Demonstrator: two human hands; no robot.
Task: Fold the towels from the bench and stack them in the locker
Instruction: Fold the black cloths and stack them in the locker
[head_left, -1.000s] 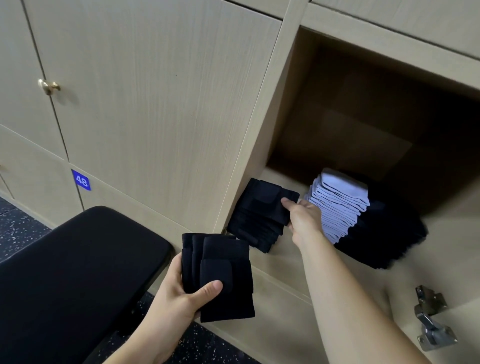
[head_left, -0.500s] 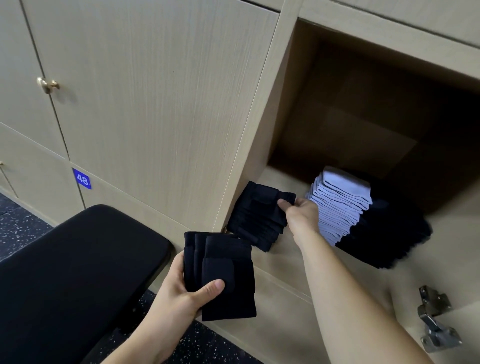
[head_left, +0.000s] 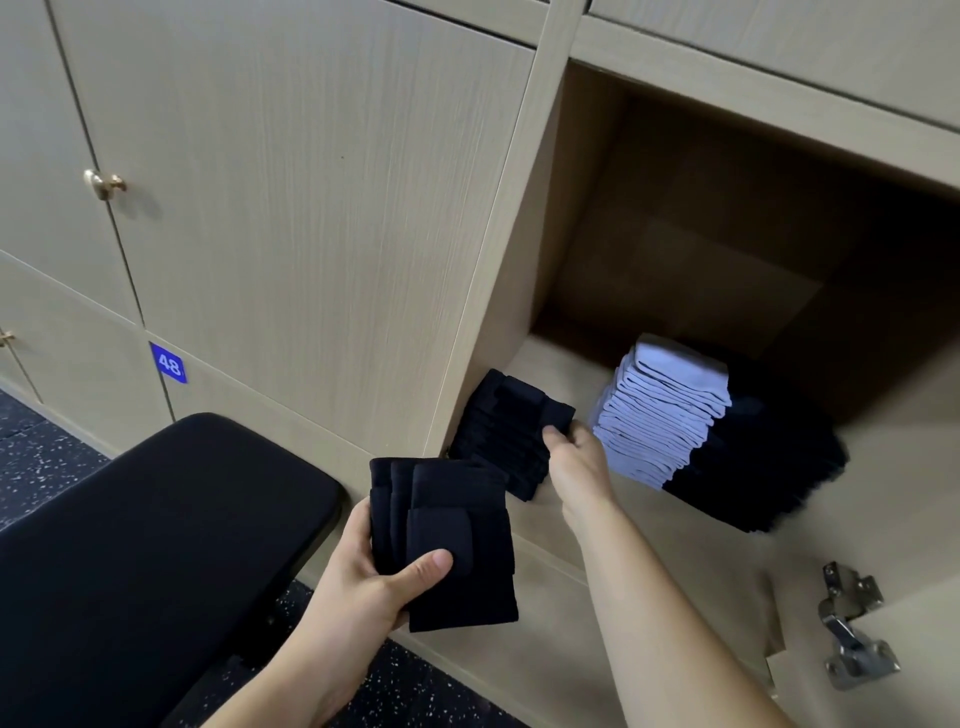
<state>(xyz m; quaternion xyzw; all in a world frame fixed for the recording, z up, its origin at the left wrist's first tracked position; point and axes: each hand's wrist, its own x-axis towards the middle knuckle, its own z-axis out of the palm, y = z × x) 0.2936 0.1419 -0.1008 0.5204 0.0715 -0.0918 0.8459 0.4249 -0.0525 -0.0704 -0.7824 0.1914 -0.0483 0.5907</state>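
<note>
My left hand (head_left: 363, 577) grips a small bundle of folded dark navy towels (head_left: 447, 540) in front of the locker, thumb on top. My right hand (head_left: 574, 457) reaches into the open locker (head_left: 550, 364) and pinches the right edge of a stack of folded dark towels (head_left: 506, 431) at the compartment's front left. To the right of it stands a leaning stack of folded light blue towels (head_left: 665, 410). A larger pile of dark towels (head_left: 763, 473) lies behind and right of the light ones.
A black padded bench (head_left: 156, 545) stands at the lower left, close under the closed locker doors. A blue tag marked 48 (head_left: 168, 362) and a brass knob (head_left: 104, 183) sit on those doors. A metal hinge (head_left: 852, 629) on the open door is at the lower right.
My right hand has slid a little down along the dark stack's right edge and closed on it. The left hand and its bundle have stayed almost still.
</note>
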